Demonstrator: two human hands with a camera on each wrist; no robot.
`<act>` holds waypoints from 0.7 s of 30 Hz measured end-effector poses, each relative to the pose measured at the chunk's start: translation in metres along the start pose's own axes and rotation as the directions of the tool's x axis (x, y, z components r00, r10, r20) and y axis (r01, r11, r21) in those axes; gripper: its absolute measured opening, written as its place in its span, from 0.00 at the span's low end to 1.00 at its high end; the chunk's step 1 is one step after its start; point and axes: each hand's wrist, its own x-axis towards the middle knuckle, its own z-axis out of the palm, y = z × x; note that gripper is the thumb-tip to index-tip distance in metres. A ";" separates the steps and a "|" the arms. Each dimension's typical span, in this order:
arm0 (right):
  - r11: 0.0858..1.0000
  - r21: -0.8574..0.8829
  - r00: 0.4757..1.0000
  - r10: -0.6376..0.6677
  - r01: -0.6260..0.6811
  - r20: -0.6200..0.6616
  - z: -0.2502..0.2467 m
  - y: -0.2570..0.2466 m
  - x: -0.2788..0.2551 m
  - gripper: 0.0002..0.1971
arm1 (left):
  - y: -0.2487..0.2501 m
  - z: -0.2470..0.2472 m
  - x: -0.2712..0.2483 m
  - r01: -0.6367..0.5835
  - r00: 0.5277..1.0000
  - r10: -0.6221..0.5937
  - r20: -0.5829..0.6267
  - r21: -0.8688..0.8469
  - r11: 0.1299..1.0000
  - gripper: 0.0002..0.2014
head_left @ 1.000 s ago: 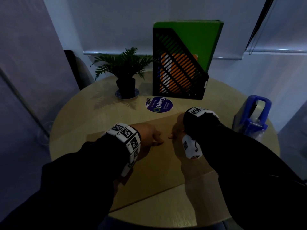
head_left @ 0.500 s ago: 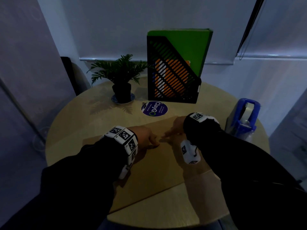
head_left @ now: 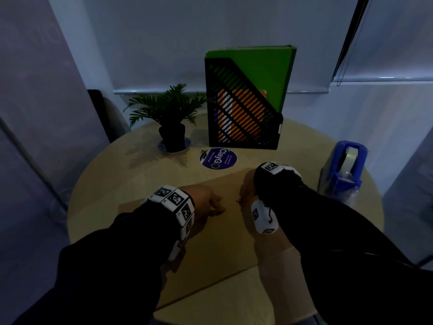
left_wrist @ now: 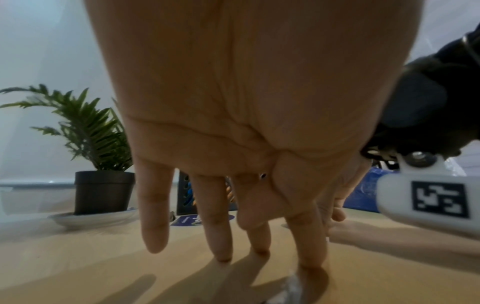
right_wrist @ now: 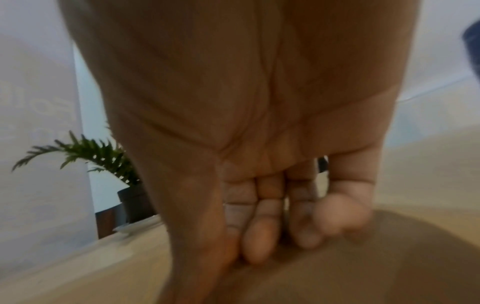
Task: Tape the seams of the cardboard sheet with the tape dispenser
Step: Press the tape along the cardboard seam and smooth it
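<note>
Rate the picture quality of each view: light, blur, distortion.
Head view: dim, wide-angle curve, yet the tape dispenser reads clearly. Left wrist view: brighter, left hand sharp, finger shadows on the cardboard sheet. Right wrist view: motion-blurred, right hand soft.

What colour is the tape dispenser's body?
Blue, holding a pale tape roll; the tape dispenser shows best in the head view, at the table's right edge.

Right hand (right_wrist: 259, 144) blurred in wrist view; cardboard sheet (head_left: 218, 249) partly hidden under both sleeves.
</note>
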 end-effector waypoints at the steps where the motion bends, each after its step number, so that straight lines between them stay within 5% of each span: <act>1: 1.000 -0.022 1.000 0.007 -0.007 0.005 0.000 0.001 -0.003 0.18 | 0.001 -0.001 0.000 0.002 1.000 -0.002 0.004 0.012 1.000 0.20; 4: 0.974 -0.224 0.999 0.024 -0.033 -0.043 0.003 0.005 -0.008 0.17 | 0.003 -0.002 0.002 0.031 0.999 -0.031 0.009 -0.003 1.000 0.19; 8: 0.993 -0.113 0.981 -0.033 0.011 -0.192 -0.001 0.015 -0.024 0.12 | 0.001 0.005 0.010 0.108 0.990 -0.103 -0.098 0.047 0.993 0.19; 13: 0.958 0.158 0.802 -0.101 0.237 -0.589 -0.021 0.046 -0.058 0.12 | 0.007 -0.008 0.008 0.066 0.987 -0.071 -0.146 -0.041 0.997 0.17; 17: 0.878 0.285 0.637 -0.028 0.384 -0.770 -0.041 0.084 -0.089 0.11 | 0.020 -0.022 0.008 -0.049 0.849 -0.112 -0.517 -0.288 0.956 0.20; 21: 0.806 0.357 0.552 0.045 0.472 -0.832 -0.055 0.126 -0.112 0.12 | 0.042 -0.031 0.015 -0.249 0.717 -0.099 -0.690 -0.387 0.888 0.18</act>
